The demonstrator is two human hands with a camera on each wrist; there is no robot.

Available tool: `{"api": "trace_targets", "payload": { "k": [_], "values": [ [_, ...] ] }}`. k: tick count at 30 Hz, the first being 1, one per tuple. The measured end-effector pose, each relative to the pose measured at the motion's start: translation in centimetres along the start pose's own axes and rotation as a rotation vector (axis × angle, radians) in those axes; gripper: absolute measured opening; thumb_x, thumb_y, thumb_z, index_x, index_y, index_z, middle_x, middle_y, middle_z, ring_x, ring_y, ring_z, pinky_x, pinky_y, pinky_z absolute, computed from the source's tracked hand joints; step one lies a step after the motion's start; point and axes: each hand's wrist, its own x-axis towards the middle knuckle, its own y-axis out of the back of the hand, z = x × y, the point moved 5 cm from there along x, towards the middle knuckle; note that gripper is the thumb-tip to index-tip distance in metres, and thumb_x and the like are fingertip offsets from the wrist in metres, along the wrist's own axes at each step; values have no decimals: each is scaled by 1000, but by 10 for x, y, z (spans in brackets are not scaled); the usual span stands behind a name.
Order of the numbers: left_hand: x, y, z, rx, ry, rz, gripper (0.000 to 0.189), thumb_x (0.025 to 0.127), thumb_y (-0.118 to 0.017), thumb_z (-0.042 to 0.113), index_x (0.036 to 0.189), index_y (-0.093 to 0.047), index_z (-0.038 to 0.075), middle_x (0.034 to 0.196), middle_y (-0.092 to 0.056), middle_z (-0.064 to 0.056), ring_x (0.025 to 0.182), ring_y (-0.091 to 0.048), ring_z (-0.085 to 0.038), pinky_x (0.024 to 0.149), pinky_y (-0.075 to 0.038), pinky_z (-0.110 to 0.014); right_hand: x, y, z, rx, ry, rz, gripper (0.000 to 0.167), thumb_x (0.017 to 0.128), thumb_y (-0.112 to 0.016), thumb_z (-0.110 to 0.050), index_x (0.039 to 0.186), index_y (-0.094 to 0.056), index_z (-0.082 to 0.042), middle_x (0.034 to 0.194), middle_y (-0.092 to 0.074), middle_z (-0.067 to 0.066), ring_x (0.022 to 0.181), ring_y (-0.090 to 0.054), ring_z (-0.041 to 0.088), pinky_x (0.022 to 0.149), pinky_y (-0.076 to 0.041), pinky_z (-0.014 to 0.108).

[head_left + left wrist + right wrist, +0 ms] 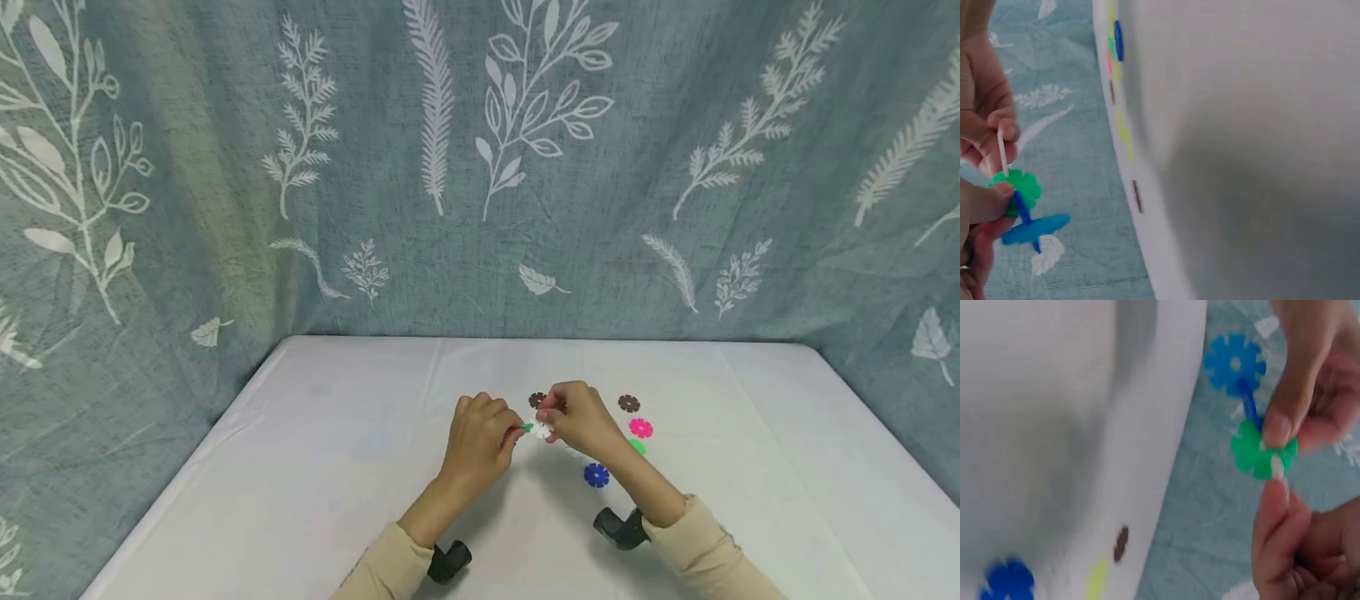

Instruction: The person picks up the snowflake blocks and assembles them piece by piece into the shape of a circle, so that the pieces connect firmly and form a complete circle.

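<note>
Notched plastic flower discs are joined in a small chain above the table. My left hand (480, 440) pinches the green disc (1249, 449) between thumb and fingers. From that disc a dark blue disc (1022, 206), seen edge-on, leads to a lighter blue disc (1235, 365) set crosswise. A white disc (541, 430) is pinched by the fingertips of my right hand (583, 417). In both wrist views the white disc's edge meets the green disc's rim; how deep it sits in a notch I cannot tell.
Loose discs lie on the white-covered table (315, 467): brown (629, 403), pink (641, 427), green (638, 447) and blue (596, 475) ones to the right, another brown disc (537, 400) behind the hands. Yellow discs (1124, 135) show in the left wrist view. A leaf-patterned curtain (420, 275) hangs behind.
</note>
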Motion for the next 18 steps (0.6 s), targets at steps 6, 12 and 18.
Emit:
{"api": "trace_targets", "payload": {
  "k": [6,12,18],
  "values": [
    [-3,-1,1,-77,29,18,11,67,-77,7,69,-67,11,64,-57,4,63,-43,-11,66,-31,-25,-1,-4,0,26,-47,45,8,83,-62,2,75,-62,1,70,-64,8,47,-56,10,49,-49,26],
    [-2,2,0,-68,117,-19,11,67,-78,16,72,-69,12,65,-59,4,62,-44,-11,63,-30,-24,4,0,0,47,38,-28,5,82,-64,-1,83,-64,4,73,-67,11,52,-61,14,55,-53,32],
    [-1,1,-1,-3,132,-81,39,59,-82,29,92,-70,11,83,-65,1,75,-52,-16,68,-35,-29,10,1,7,70,76,-63,23,80,-69,-7,96,-59,6,69,-68,11,54,-64,20,56,-54,31]
  ]
}}
